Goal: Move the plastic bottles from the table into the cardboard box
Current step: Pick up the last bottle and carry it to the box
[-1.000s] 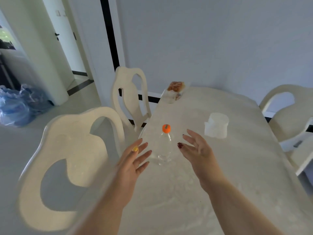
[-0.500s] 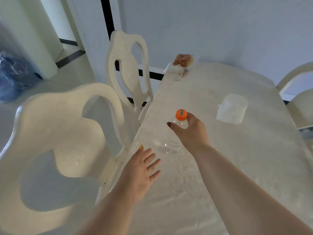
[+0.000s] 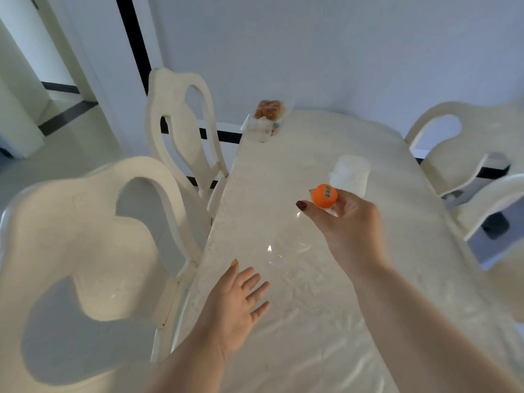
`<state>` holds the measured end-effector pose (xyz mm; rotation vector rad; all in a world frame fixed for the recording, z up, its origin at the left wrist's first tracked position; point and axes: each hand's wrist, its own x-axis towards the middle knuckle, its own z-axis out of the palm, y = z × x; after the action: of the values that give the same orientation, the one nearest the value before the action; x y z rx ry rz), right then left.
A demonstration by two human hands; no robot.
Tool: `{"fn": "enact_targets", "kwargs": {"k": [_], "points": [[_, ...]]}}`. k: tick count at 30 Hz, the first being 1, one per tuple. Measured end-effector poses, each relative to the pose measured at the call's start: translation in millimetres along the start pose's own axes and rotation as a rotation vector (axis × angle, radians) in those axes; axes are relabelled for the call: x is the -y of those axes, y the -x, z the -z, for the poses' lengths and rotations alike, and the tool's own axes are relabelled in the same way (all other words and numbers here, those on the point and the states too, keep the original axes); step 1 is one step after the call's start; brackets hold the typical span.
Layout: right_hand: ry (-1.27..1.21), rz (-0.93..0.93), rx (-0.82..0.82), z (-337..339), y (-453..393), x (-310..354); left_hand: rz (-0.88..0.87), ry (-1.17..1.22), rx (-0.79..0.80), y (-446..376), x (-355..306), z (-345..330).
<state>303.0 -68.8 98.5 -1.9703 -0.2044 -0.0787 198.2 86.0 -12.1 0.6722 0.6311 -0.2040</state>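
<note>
My right hand (image 3: 344, 222) grips a clear plastic bottle (image 3: 286, 245) by its neck, just under the orange cap (image 3: 325, 196). The bottle is lifted off the table (image 3: 283, 321) and tilts, its see-through body hanging down and to the left of the hand. My left hand (image 3: 235, 304) hovers open, fingers spread, over the table's near left edge, below the bottle's base and apart from it. No cardboard box is in view.
A white lidded plastic container (image 3: 351, 173) stands on the table behind my right hand. A clear pack with orange-brown food (image 3: 268, 114) sits at the far left corner. White chairs (image 3: 93, 251) line the left side, others (image 3: 453, 148) the right.
My right hand closed on the bottle's neck and has lifted it up and to the right, tilting it. My left hand has drawn back from the bottle toward the near table edge.
</note>
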Motion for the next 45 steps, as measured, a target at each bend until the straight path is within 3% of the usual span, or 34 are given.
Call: {"fn": "enact_targets", "kwargs": {"k": [9,15,21,32,39,45], "points": [[0.006,0.120,-0.236,110.0,104.7,54.7,0.184,-0.045,0.224,52.6,43.5,-40.7],[0.153,0.151,-0.473,208.0,180.3,42.3,0.334,-0.159,0.452,90.2,112.3,-101.1],[0.176,0.092,-0.600,324.3,266.9,26.1,0.447,-0.251,0.600,135.9,220.2,-169.3],[0.237,-0.035,-0.740,576.7,412.5,-41.2,0.654,-0.322,0.676,230.1,478.3,-311.7],[0.296,-0.054,-0.827,695.9,429.3,-90.6,0.756,-0.394,0.728,225.3,567.2,-403.9],[0.336,-0.083,-0.794,786.4,379.9,-140.9,0.824,-0.416,0.731,169.7,624.3,-495.6]]}}
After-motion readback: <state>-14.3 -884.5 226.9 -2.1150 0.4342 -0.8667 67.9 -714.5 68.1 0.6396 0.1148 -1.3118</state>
